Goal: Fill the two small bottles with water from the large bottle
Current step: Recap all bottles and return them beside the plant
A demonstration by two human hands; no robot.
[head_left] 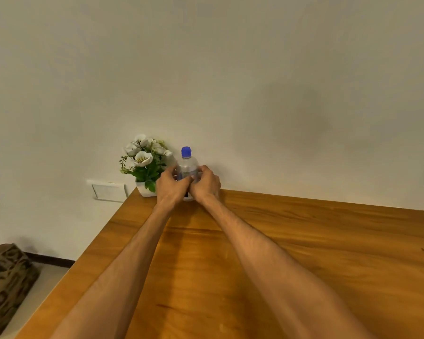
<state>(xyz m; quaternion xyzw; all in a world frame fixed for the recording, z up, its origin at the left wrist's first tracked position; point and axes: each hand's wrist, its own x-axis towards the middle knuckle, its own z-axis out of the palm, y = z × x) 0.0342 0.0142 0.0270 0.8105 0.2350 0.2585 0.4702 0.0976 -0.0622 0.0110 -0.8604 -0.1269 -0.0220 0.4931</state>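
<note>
A clear plastic bottle (187,165) with a blue cap (186,151) stands upright at the far edge of the wooden table (304,253), close to the wall. My left hand (170,185) wraps its left side and my right hand (205,184) wraps its right side, fingers meeting across the front. The bottle's lower half is hidden behind my hands. No small bottles are visible; something dark and white shows between my wrists at the base, too hidden to identify.
A white pot of artificial white flowers (145,167) stands just left of the bottle, touching the wall. A wall socket plate (108,190) sits beyond the table's left edge. A patterned cushion (5,282) lies on the floor at the far left.
</note>
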